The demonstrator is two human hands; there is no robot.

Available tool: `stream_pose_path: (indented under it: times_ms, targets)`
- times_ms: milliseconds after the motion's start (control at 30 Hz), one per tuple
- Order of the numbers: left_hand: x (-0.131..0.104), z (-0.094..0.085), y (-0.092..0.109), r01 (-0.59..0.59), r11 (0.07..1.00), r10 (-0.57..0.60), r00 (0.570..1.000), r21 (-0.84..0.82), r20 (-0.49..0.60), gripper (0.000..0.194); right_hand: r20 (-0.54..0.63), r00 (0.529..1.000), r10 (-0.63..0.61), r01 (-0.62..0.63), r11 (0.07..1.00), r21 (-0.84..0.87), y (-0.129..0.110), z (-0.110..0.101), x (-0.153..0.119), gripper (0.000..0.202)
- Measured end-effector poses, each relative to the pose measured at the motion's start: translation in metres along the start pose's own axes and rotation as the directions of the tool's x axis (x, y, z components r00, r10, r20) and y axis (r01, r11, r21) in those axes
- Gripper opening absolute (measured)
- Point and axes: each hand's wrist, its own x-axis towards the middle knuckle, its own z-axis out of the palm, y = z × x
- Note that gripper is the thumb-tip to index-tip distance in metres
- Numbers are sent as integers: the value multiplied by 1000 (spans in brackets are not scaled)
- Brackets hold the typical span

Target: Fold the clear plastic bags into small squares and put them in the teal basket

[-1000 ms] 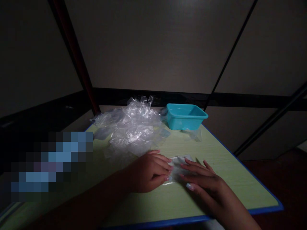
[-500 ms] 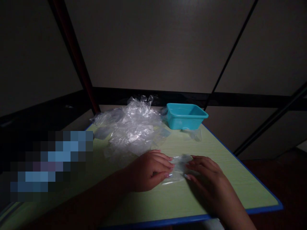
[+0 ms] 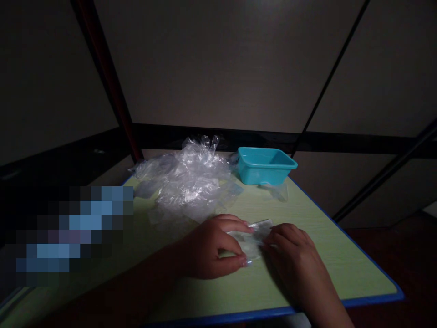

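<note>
A small clear plastic bag [image 3: 254, 248] lies flat on the light green table between my hands. My left hand [image 3: 218, 248] rests on its left side, thumb and fingers spread apart, fingertips touching the plastic. At the bag's right edge is my right hand [image 3: 295, 253], its fingers bent and pressed together on the plastic. Beyond my left hand rises a heap of crumpled clear plastic bags [image 3: 191, 182]. Another clear piece of plastic [image 3: 280, 192] lies in front of a turquoise bin [image 3: 264, 174].
The green table [image 3: 341, 269] has a blue edge. Dark wall panels [image 3: 218, 68] stand behind it. A pixelated blue area covers part of the left side.
My left thumb has moved down and away from the fingers, which reach slightly farther right. My right fingers have drawn closer together. The bag between them has shifted and folded a little.
</note>
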Motion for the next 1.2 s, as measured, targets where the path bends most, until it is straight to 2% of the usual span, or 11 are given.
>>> stream_pose_path:
  times_ms: [67,167,267,400,600,900,1067,1200]
  targets:
    - [-1,0,2,2,999,-5,998,36,64,16,-5,1000,4,-4,1000,-4,0,0,0,15]
    - [-2,0,4,56,993,-73,984,107,164,28,5,1000,17,-17,1000,-1,0,2,0,13]
    - [-2,0,6,68,990,-94,972,127,215,33,28,999,29,-29,999,28,0,2,0,12]
    - [-1,0,5,61,990,-89,970,130,224,35,56,997,46,-54,987,150,3,-2,-2,13]
    - [-2,0,4,22,987,-60,970,158,236,33,95,995,22,-48,959,280,2,-22,-8,17]
    - [-3,2,6,-8,979,-49,961,202,272,26,229,973,13,-67,970,233,0,-30,-11,19]
    - [-4,2,5,-9,966,-64,959,257,275,23,196,980,-25,-10,985,175,1,-28,-11,19]
    - [-4,3,5,-2,966,-74,956,260,283,25,222,974,-43,13,991,135,5,-26,-16,25]
